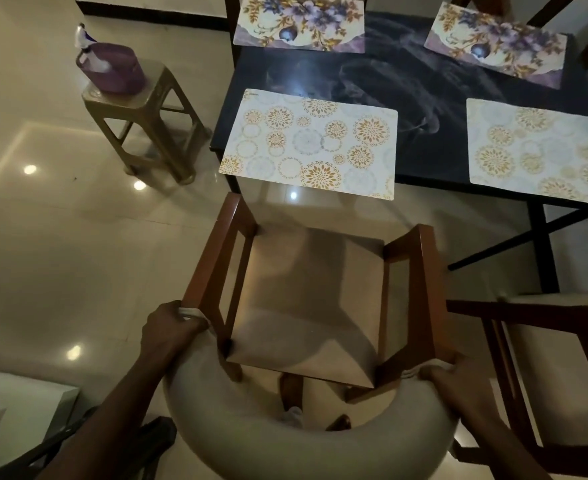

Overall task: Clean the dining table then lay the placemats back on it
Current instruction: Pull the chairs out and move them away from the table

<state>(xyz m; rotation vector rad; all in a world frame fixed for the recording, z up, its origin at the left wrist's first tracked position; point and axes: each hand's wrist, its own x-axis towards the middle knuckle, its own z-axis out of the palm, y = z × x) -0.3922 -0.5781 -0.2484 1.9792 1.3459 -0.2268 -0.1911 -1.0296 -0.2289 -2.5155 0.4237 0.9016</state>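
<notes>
Chair (306, 299) gripped from behind, four mats (311, 143) on the table (406, 81).
At left a stool (154, 98) carries a purple tub (116, 69). The left hand (171, 327) and right hand (448, 379), well apart, each clutch an end of the chair's curved back; the near two mats overhang the table's edge.

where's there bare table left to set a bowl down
Widest bare patch: the dark middle of the table, bordered by the left floral placemat, right floral placemat, left gold placemat and right gold placemat. A narrower strip runs between the two gold ones. The near edge is crowded: both gold placemats cover it.
</notes>
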